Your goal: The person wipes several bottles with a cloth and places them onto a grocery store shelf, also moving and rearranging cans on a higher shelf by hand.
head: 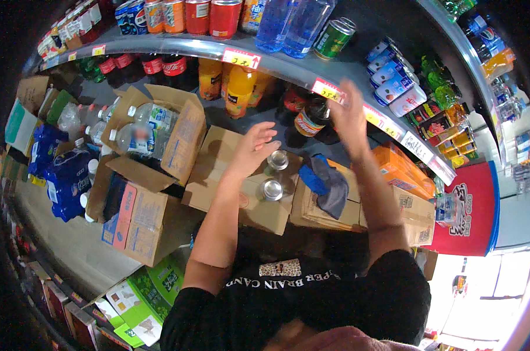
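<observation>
My left hand (257,148) is held over a cardboard box (221,175), its fingers apart and nothing in them. Just beside it, two silver-topped containers, a farther one (278,159) and a nearer one (272,190), stand on the box. My right hand (349,115), slightly blurred, is raised at the shelf's price strip (286,75) with no object seen in it. A dark cola-like bottle (311,117) stands just left of it under the shelf; whether they touch is unclear. A grey and blue glove or cloth (324,184) lies on another box, below and between my hands.
An open carton (183,136) of clear bottles and a blue-wrapped bottle pack (67,180) are at left. Orange drink bottles (240,92) stand beneath the shelf. Above are blue bottles (306,26) and a green can (334,38). An orange carton (401,169) and a red panel (466,210) are at right.
</observation>
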Available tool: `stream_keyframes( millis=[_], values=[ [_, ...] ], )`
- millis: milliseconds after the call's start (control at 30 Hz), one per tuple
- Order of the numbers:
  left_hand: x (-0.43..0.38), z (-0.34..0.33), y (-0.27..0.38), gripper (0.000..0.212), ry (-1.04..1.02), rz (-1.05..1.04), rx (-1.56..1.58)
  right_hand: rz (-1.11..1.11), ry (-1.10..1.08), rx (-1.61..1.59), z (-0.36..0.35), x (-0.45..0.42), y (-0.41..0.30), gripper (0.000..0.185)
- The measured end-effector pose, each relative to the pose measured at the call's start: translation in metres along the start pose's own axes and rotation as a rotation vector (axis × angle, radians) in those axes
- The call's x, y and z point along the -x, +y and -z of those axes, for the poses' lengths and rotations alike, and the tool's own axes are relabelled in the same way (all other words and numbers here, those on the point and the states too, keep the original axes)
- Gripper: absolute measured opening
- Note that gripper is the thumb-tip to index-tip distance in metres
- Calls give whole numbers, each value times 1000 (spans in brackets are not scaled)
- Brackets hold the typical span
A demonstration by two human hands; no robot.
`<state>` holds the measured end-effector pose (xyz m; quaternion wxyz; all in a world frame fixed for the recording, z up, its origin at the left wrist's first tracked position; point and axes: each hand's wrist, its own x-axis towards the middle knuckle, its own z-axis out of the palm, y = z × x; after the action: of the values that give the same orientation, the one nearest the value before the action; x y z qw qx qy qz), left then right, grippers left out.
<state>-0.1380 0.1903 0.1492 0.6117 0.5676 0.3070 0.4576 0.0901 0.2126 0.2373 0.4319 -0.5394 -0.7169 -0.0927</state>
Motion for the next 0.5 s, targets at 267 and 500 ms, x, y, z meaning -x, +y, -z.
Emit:
stream_keyframes(
  millis=[267, 500],
  values=[
    [-11, -4, 13, 44, -71, 22, 25, -399, -62, 223, -33, -174, 78, 84],
    [-15, 1, 9, 44, -51, 43, 72, -297, 26, 365, -38, -165, 62, 80]
  ],
)
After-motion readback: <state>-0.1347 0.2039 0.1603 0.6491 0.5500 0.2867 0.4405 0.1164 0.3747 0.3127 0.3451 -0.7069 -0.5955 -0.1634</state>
